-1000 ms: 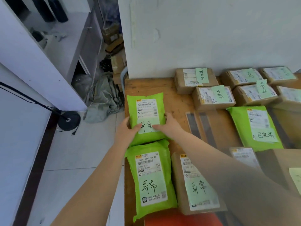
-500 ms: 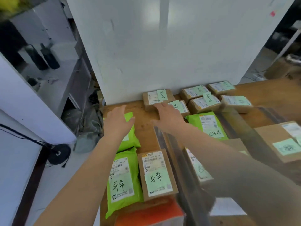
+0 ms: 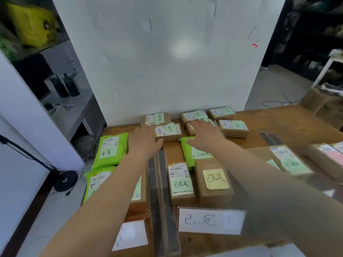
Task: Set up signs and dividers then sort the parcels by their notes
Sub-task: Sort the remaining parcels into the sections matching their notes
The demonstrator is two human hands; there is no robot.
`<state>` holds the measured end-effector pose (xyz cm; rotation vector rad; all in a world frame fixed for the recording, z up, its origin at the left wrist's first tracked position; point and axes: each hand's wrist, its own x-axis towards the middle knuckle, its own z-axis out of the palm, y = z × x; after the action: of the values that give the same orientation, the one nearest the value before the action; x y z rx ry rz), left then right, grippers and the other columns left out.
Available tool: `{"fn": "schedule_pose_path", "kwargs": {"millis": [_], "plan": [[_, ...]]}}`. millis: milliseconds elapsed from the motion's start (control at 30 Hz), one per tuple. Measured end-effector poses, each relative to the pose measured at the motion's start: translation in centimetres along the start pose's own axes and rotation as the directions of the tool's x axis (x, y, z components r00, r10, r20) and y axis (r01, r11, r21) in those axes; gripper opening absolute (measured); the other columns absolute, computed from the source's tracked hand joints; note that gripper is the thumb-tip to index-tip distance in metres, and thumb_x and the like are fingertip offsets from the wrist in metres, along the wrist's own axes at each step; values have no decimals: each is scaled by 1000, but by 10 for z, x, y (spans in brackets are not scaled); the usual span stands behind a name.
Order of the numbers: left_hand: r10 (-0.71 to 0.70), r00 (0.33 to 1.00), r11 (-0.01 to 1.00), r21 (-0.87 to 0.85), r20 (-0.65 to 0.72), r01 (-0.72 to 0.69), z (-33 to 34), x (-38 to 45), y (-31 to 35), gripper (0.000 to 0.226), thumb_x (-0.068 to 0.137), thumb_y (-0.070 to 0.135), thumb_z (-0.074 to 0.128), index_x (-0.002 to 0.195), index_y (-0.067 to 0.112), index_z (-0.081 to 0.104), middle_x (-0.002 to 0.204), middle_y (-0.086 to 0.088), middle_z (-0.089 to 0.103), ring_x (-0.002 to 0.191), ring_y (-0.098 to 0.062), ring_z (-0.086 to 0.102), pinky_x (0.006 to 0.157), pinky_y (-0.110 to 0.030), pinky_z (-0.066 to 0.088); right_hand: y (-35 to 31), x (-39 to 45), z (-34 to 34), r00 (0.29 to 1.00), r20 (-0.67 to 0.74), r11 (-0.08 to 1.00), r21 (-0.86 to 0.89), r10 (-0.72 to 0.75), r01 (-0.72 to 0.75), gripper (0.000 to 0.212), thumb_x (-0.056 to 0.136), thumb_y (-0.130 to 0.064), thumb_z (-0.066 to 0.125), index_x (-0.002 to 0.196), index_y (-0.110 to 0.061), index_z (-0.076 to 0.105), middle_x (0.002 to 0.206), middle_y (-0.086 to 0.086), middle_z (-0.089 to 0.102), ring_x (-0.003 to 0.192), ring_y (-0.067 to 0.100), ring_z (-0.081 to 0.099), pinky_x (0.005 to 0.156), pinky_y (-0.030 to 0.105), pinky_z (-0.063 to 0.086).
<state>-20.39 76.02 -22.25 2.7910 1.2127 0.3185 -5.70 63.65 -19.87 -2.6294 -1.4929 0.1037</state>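
Both my hands reach far across the wooden table (image 3: 289, 119) with straight fingers and hold nothing. My left hand (image 3: 146, 140) hovers beside a small brown box with a green note (image 3: 168, 131). My right hand (image 3: 204, 135) lies over a green mailer (image 3: 196, 154) and a brown box behind it. Two dark divider strips (image 3: 159, 186) run down the table between the groups. Left of them lie two green mailers (image 3: 111, 149) with handwritten notes. Right of them sit two brown boxes, one with a green note (image 3: 181, 179) and one with a yellow note (image 3: 215, 179). White paper signs (image 3: 209, 220) stand at the near edge.
More brown boxes with green notes (image 3: 233, 127) line the white wall at the back. Further parcels (image 3: 291, 162) lie at the right. A shelf unit with bottles (image 3: 68, 88) and a black stand base (image 3: 65, 180) are on the floor side, left of the table.
My hands let go of the green mailer at the left and reached forward and rightward to the parcels at the back. My view swung right and up.
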Motion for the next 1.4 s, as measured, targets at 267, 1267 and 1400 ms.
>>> {"fn": "schedule_pose_path", "kwargs": {"millis": [267, 1267, 1400], "plan": [[-13, 999, 999, 48, 39, 11, 21, 17, 20, 50, 86, 41, 50, 131, 20, 44, 131, -5, 48, 116, -29, 46, 92, -41, 38, 34, 14, 6, 998, 65, 1000, -16, -26, 27, 63, 87, -41, 53, 141, -18, 30, 142, 7, 37, 128, 30, 36, 94, 42, 40], [-481, 793, 444, -676, 374, 589, 223, 259, -112, 61, 81, 34, 69, 131, 9, 45, 130, -8, 56, 106, -18, 53, 83, -28, 40, 51, 286, 199, 945, 279, 982, 119, -172, 144, 121, 48, -55, 81, 144, -18, 15, 140, 1, 32, 124, 23, 37, 95, 41, 38], [-516, 749, 270, -751, 415, 602, 235, 262, -111, 56, 78, 30, 72, 127, 13, 49, 125, -5, 59, 105, -17, 54, 86, -30, 43, 52, 290, 205, 941, 293, 968, 230, -169, 102, 125, 49, -49, 84, 146, -18, 11, 143, -1, 27, 129, 21, 31, 99, 39, 36]]}}
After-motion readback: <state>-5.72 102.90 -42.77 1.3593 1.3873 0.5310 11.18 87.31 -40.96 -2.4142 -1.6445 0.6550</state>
